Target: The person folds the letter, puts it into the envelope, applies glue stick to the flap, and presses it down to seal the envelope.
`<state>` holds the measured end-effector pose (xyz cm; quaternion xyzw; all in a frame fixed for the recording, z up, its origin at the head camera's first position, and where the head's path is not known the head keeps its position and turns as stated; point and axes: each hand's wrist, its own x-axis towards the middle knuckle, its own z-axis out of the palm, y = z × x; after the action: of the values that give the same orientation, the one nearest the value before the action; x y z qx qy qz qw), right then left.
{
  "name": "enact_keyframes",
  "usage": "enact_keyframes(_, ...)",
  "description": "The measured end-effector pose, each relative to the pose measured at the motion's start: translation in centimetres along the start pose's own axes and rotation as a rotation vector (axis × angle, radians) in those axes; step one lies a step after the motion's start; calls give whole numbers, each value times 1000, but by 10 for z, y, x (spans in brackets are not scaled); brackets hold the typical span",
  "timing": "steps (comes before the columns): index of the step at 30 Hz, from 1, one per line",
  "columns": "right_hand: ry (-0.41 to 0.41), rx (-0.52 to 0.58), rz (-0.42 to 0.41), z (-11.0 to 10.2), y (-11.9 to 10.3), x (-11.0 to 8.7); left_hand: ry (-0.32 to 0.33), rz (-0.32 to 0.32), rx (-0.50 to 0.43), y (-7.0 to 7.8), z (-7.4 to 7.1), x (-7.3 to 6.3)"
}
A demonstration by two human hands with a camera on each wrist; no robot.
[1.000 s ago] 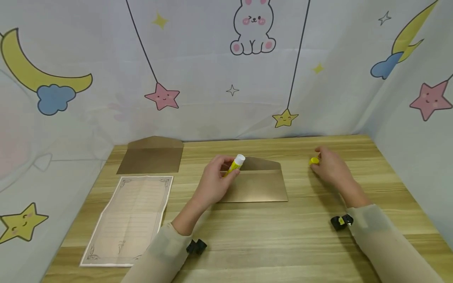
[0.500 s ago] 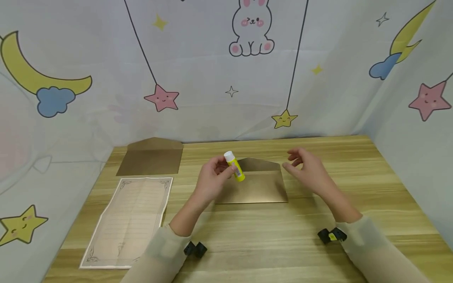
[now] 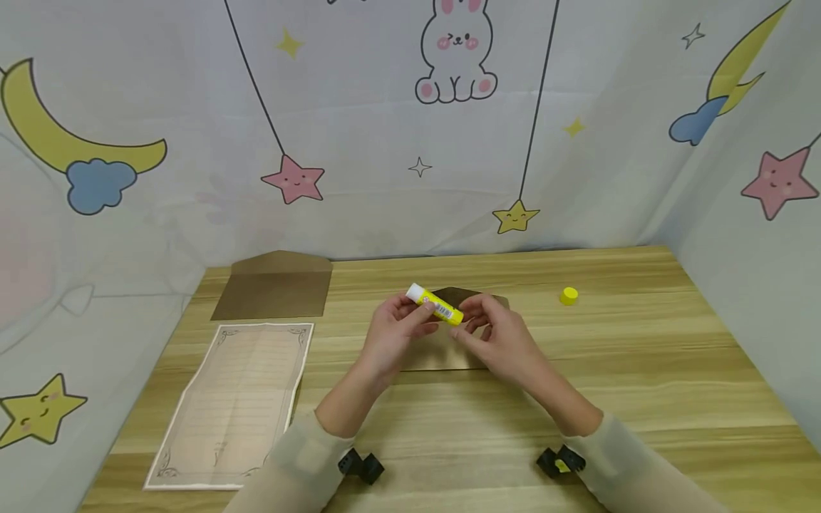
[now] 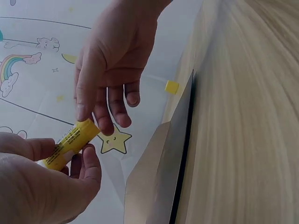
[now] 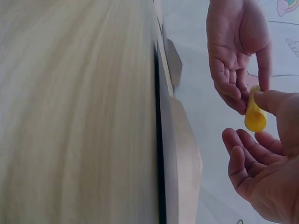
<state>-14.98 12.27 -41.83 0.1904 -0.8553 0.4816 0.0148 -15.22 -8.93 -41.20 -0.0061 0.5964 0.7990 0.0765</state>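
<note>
Tilted in the air near the middle of the head view is a yellow glue stick (image 3: pixel 439 308), its white end up and to the left. My left hand (image 3: pixel 394 335) holds it between thumb and fingers. My right hand (image 3: pixel 503 338) has its thumb and forefinger around the stick's yellow bottom end, as the left wrist view also shows at the yellow barrel (image 4: pixel 72 144). Beneath both hands lies a brown envelope (image 3: pixel 442 353) with its flap unfolded toward the back. The glue stick's yellow cap (image 3: pixel 569 296) stands on the table to the right.
Another brown envelope (image 3: pixel 276 296) lies at the back left of the wooden table (image 3: pixel 641 399). In front of it is a creased, lined letter sheet (image 3: pixel 237 406) with a decorated border. A white cartoon-printed curtain (image 3: pixel 365 142) hangs behind the table.
My right hand has let go of the cap, leaving it on the table, and come left to the glue stick's bottom end. My left hand has turned the stick, tipping its white end leftward.
</note>
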Motion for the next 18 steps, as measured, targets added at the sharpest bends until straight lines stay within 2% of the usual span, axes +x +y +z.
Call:
enact_keyframes(7, 66, 18, 5, 8, 0, 2, 11, -9, -54, -3, 3, -1)
enact_keyframes(18, 90, 75, 1, 11, 3, 3, 8, 2, -56, -7, 4, 0)
